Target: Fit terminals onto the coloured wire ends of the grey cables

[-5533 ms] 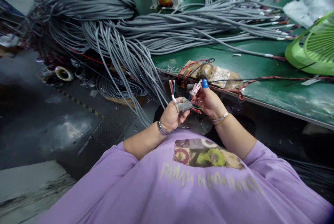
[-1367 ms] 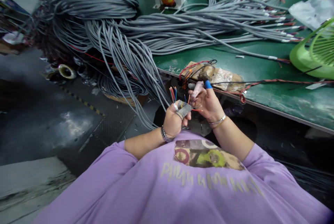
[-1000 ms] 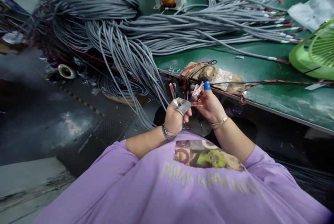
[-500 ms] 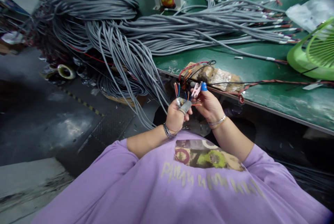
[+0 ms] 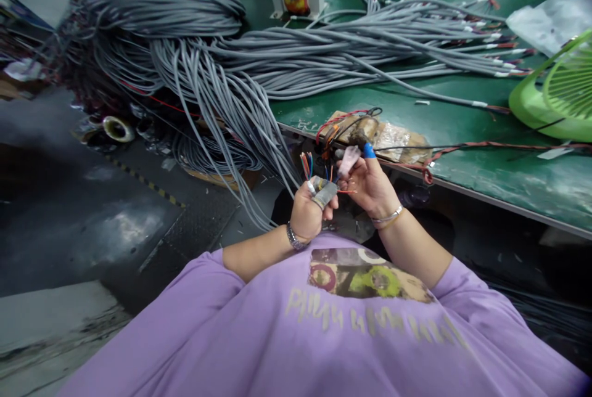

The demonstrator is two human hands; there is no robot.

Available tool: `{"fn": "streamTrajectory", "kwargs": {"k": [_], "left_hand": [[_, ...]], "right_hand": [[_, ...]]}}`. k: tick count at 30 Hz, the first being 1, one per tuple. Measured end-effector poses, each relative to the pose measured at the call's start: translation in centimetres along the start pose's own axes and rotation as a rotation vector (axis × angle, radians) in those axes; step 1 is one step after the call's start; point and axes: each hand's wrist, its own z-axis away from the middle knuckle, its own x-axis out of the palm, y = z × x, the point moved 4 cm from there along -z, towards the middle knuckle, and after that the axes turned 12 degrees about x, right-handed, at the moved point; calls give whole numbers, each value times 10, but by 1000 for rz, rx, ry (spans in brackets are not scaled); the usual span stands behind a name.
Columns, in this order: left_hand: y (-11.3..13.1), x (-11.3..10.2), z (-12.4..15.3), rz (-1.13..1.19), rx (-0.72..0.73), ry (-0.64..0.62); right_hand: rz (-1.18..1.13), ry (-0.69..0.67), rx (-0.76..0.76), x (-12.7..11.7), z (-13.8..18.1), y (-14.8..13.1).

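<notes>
My left hand [image 5: 308,215], with a watch at the wrist, is closed around the stripped end of a grey cable [image 5: 325,195]. Fanned coloured wires [image 5: 306,164] stick up above that fist, and a few orange strands point toward the other hand. My right hand [image 5: 374,188] holds a small pink clip [image 5: 349,161], blurred, against its fingers. Its thumb wears a blue cover [image 5: 369,150] and stands raised beside the clip. The two hands are close together at the table's front edge; the right fingertips are partly hidden.
Long bundles of grey cable [image 5: 324,58] lie across the green table [image 5: 481,166] and hang over its left edge. A taped cardboard piece with wires [image 5: 400,141] sits just beyond my hands. At right stand a green fan [image 5: 531,101] and a plastic bag [image 5: 550,18].
My right thumb has lifted away from the pink clip, and the clip has tilted. My left hand has shifted slightly left and down with the cable, and the coloured wires have spread.
</notes>
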Motion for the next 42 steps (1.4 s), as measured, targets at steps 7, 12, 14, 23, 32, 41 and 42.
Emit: {"fn": "streamTrajectory", "kwargs": {"k": [7,12,14,23,32,41,42], "left_hand": [[6,-4,3,74,-119,-63],[3,1,-4,137,-188,-107],[1,3,-6,142,-207,-101],[-3,5,-8,194,-303,-85],[-9,4,-9,205,-334,-78],[-7,0,-4,159,-282,-81],[-7,-1,-2,145,-270,-90]], "right_hand": [[61,-5,-34,0,3,-1],[107,-20,-93,-5,-2,1],[100,-12,-101,-7,-5,2],[-7,-32,-46,-5,-16,10],[-73,4,-91,-7,-23,7],[-66,-69,-35,-4,-15,12],[-53,-76,-30,-4,-14,12]]}}
